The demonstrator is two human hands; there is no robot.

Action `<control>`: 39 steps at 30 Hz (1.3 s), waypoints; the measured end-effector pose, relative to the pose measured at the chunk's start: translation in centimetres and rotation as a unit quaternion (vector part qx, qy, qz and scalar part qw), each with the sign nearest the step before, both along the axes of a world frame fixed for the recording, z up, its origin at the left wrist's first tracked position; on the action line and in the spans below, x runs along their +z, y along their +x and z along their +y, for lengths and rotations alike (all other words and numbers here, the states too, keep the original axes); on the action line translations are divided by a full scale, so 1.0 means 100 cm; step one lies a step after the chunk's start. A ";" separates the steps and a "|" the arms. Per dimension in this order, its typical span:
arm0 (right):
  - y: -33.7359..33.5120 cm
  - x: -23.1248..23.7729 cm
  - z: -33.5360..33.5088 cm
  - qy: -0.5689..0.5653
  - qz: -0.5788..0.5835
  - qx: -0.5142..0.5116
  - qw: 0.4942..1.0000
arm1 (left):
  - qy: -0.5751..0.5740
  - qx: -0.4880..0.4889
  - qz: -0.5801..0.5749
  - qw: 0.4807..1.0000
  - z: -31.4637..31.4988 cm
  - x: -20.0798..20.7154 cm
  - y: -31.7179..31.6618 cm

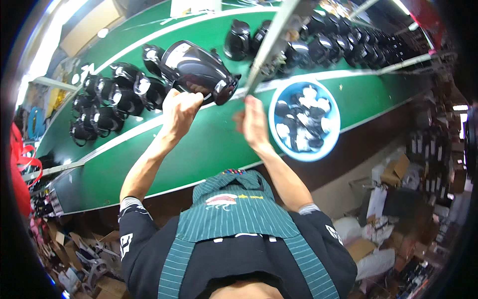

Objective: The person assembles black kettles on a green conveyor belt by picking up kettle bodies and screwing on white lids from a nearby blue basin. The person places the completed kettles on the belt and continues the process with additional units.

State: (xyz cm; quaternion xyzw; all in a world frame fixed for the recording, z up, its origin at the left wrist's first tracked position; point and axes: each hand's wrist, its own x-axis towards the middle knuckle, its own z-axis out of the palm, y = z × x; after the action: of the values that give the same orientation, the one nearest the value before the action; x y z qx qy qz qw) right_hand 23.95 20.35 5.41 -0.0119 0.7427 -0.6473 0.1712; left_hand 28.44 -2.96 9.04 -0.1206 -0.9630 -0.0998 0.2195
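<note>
A glossy black kettle (pixel 191 62) is held tilted above the green bench, its narrower end toward the right. My left hand (pixel 180 109) is closed around its handle on the near side. To the right of the kettle, my right hand (pixel 255 122) is raised over the bench, apart from the kettle. Motion smears its fingers, so I cannot tell whether they hold anything. Just right of that hand stands a light blue basin (pixel 335 127) with several small black and white parts (pixel 303 117) in it.
Several black kettles (pixel 127 97) stand grouped at the left. Many more (pixel 328 47) line the far right of the green conveyor (pixel 134 45). A slanted metal post (pixel 271 45) rises in front of me. Cardboard boxes (pixel 396 169) and bags lie on the floor to the right.
</note>
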 end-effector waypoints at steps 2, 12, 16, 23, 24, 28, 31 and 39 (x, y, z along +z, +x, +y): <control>-0.016 -0.065 0.056 0.021 0.104 -0.110 0.988 | 0.017 0.068 0.038 0.997 -0.027 0.026 -0.023; -0.098 -0.187 0.144 0.587 0.214 0.200 0.755 | 0.452 0.178 0.030 0.873 -0.150 -0.067 -0.248; -0.126 -0.201 0.162 0.607 0.173 0.225 0.742 | 0.591 0.177 0.020 0.787 -0.107 -0.160 -0.299; -0.146 -0.183 0.148 0.610 0.142 0.295 0.721 | 0.392 0.238 -0.103 0.883 -0.119 -0.223 -0.258; -0.137 -0.184 0.165 0.611 0.118 0.273 0.733 | 0.362 0.233 -0.023 0.902 -0.091 -0.181 -0.236; -0.123 -0.141 0.163 0.550 0.166 0.213 0.790 | 0.238 0.500 0.324 0.767 -0.094 -0.096 -0.078; -0.116 -0.101 0.144 0.542 0.228 0.136 0.798 | 0.339 0.651 0.119 0.668 -0.137 -0.189 -0.007; -0.022 0.032 0.023 0.100 0.187 0.158 0.964 | 0.366 0.386 -0.037 0.846 -0.089 -0.087 0.084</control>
State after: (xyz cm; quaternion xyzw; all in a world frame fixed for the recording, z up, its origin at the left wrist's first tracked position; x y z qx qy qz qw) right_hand 21.78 22.61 8.63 -0.2330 0.8110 -0.5206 0.1300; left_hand 36.85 -11.90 0.36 0.3536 -0.8329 -0.3562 0.2330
